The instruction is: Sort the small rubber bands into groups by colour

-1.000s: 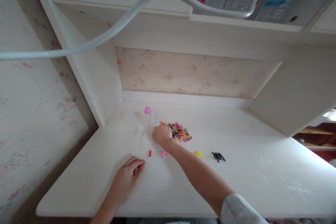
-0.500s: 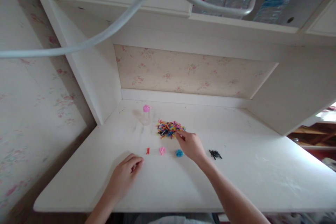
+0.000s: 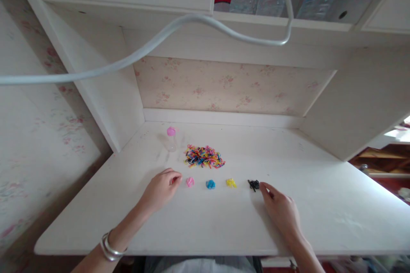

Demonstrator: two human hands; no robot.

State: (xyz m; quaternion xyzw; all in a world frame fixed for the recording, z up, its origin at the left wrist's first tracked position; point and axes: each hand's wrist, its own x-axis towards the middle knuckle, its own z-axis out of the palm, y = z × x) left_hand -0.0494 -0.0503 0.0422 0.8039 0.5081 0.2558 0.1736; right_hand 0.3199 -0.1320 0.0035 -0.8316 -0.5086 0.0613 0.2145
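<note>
Small coloured bands (image 3: 205,156) lie in a mixed heap on the white counter (image 3: 208,226), beyond and between the two hands. A row of single-colour bunches runs from hand to hand: the pink bunch (image 3: 190,182) just beside the left hand (image 3: 160,190), then the blue bunch (image 3: 210,184), the yellow bunch (image 3: 231,183), and the black bunch (image 3: 254,185) at the right hand's (image 3: 282,209) fingertips. The step in hand appears to be work at that black bunch; the next move seems to call for a light parting of the fingertips, so that no loose piece is dragged along. The right hand's thumb and forefinger are drawn close together; whether they meet, touch the bunch or pinch a band is too small to tell. The left hand is loosely curled, thumb near its fingers, and whether it holds anything is hidden. Beyond it stands a clear bottle with a pink cap (image 3: 172,141).
</note>
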